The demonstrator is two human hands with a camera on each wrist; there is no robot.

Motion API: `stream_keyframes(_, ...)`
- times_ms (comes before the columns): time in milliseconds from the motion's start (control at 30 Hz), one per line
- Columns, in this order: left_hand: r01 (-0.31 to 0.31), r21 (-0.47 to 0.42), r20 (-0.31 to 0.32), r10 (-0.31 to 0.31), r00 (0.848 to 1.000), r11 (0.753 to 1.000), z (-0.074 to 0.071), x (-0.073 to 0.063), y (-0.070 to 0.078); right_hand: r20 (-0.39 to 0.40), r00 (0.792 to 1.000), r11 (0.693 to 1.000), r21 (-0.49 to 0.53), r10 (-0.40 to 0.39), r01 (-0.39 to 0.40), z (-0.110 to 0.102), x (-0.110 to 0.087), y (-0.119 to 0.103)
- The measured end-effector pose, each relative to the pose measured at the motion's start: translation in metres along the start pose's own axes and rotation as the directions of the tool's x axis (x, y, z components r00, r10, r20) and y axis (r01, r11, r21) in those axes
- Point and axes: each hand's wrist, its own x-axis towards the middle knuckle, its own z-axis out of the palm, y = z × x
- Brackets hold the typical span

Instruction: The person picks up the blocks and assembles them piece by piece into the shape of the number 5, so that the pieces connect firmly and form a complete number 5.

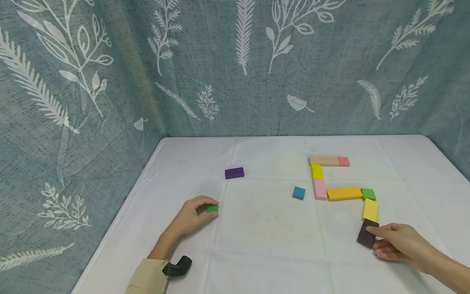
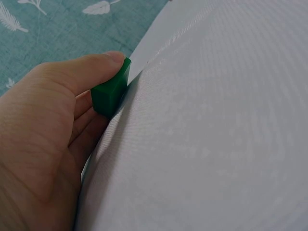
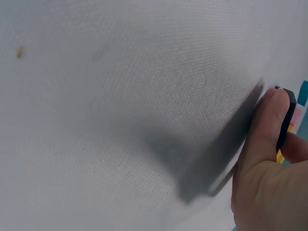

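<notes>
Between the thumb and fingers of my left hand I pinch a small green block, which rests on the white cloth at the left; the left wrist view shows the same green block against the thumb. At the right, my right hand grips a black block by its right side. Its far end meets or nearly meets a light yellow block. Past that one come a bright green block, an orange block, a pink block and a yellow block.
A tan block and a short coral-pink block top the line of blocks. Apart lie a blue block and a purple block. The white-clothed table ends at a patterned teal curtain.
</notes>
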Motion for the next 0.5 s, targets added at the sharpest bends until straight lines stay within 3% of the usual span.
stream_keyframes(333,0.000,0.029,-0.005,0.000,1.000,1.000,0.000,0.000,0.001,-0.009,1.000,0.997,-0.079,0.007,-0.008,0.000,0.000,0.000)
stream_keyframes(500,0.007,0.028,-0.018,-0.007,1.000,1.000,0.007,0.001,-0.024,-0.023,1.000,0.988,-0.157,0.003,-0.006,-0.004,0.002,0.001)
